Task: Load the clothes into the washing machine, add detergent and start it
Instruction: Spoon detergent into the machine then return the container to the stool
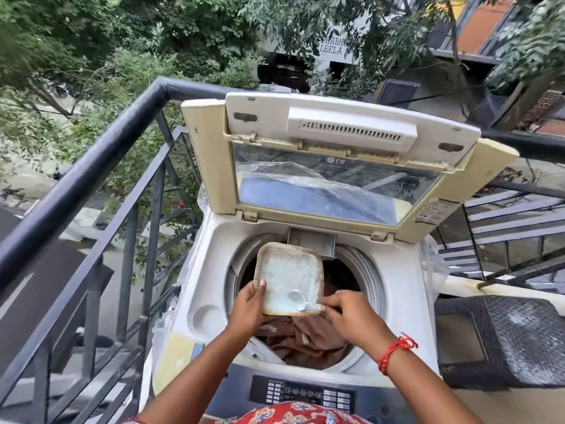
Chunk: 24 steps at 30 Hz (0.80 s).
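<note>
A top-loading washing machine [211, 289] stands on a balcony with its lid [336, 166] raised. Brown clothes [308, 335] fill the drum [357, 270]. Above the drum my left hand [247, 307] grips a square, stained plastic tub [290, 280] by its left edge, thumb on the rim. The tub is coated with whitish detergent powder. My right hand [348, 316] pinches the handle of a small white spoon [301, 301] whose bowl lies in the tub's near corner. The control panel [305, 393] sits at the machine's near edge.
A black metal railing [101, 160] runs along the left and behind the machine. A dark woven stool [504, 338] stands to the right. Clear plastic sheeting [434, 261] hangs around the machine's sides. Trees and buildings lie beyond.
</note>
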Tool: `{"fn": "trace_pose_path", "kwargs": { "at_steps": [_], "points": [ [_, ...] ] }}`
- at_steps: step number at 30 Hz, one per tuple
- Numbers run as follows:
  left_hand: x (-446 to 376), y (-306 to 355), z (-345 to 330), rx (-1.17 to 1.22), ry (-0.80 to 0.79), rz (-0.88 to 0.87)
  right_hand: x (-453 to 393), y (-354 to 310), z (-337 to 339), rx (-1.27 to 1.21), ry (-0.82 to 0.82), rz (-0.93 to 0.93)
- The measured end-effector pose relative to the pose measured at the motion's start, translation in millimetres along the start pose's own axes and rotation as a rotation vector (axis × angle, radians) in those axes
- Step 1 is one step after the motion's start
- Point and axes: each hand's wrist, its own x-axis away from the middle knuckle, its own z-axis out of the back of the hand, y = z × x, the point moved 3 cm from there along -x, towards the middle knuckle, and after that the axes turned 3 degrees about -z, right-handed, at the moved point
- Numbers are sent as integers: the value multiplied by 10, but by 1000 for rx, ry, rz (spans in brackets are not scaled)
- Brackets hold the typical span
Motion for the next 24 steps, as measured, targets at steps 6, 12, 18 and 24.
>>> {"fn": "trace_pose_path", "kwargs": {
  "at_steps": [6,12,18,24],
  "points": [
    [26,-45,-127,50,-65,99,-122,-45,-304,-276,-134,-126],
    [-29,-65,-13,124,26,155,-189,-59,-484,-861,-285,-368],
    [-95,-127,94,203,69,154,-448,8,-177,-1022,-83,-328],
    [-23,-211,217,191,65,148,-845,261,107,-621,260,-283]
  ]
}}
